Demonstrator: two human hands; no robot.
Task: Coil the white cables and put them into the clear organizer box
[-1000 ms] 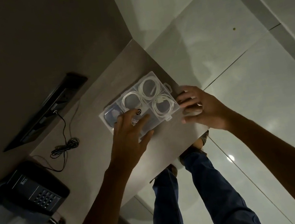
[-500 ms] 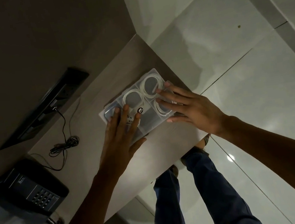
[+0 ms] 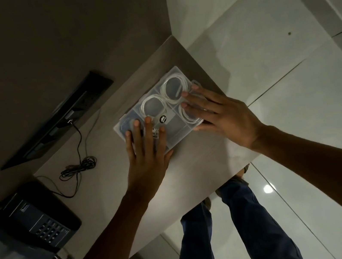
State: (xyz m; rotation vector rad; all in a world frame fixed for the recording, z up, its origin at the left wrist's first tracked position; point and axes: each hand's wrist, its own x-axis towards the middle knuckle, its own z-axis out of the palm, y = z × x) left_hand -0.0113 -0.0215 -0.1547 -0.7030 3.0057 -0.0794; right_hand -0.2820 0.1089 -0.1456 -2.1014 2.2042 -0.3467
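Observation:
The clear organizer box [image 3: 126, 119] lies flat on the wooden table, its lid down. Through the lid I see coiled white cables: one coil [image 3: 174, 88] in the far compartment, another coil [image 3: 152, 107] left of it, and a third coil [image 3: 188, 118] partly under my right hand. My left hand [image 3: 147, 153] lies flat on the near left part of the lid, fingers spread. My right hand [image 3: 219, 114] presses flat on the right side of the lid, fingers apart, thumb at the box's near edge.
A black desk phone [image 3: 37, 217] sits at the near left. A bundled black cord [image 3: 79, 167] runs to a dark socket panel [image 3: 59, 116] by the wall. The table's right edge [image 3: 214, 81] drops to a glossy tiled floor, and my legs [image 3: 228, 232] stand there.
My right hand slid from the box's right edge onto the lid. My left hand shifted slightly up the lid and flattened. The box stays in place.

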